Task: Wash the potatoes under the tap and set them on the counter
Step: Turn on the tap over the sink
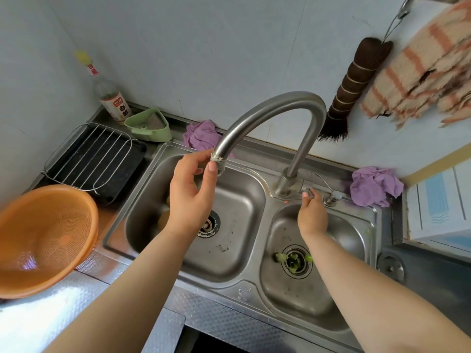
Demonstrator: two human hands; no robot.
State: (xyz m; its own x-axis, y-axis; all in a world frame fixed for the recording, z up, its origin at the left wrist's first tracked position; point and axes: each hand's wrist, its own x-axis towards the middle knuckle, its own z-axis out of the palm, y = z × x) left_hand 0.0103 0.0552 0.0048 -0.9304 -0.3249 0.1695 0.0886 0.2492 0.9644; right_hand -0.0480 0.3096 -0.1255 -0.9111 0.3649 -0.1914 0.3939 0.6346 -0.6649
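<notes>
A curved steel tap [275, 103] arches over a double steel sink [244, 291]. My left hand [190, 194] pinches the tap's spout end above the left basin. My right hand [312, 215] reaches to the tap's lever [309, 192] at the base, fingertips on it. No water runs. Potatoes [163, 219] lie in the left basin, mostly hidden behind my left hand; only yellowish edges show.
An orange colander [43, 238] sits on the counter at left, beside a black tray with a wire rack [94, 159]. A green strainer [149, 124], a vinegar bottle [112, 98] and purple cloths [374, 186] line the back. Vegetable scraps lie by the right drain [297, 261].
</notes>
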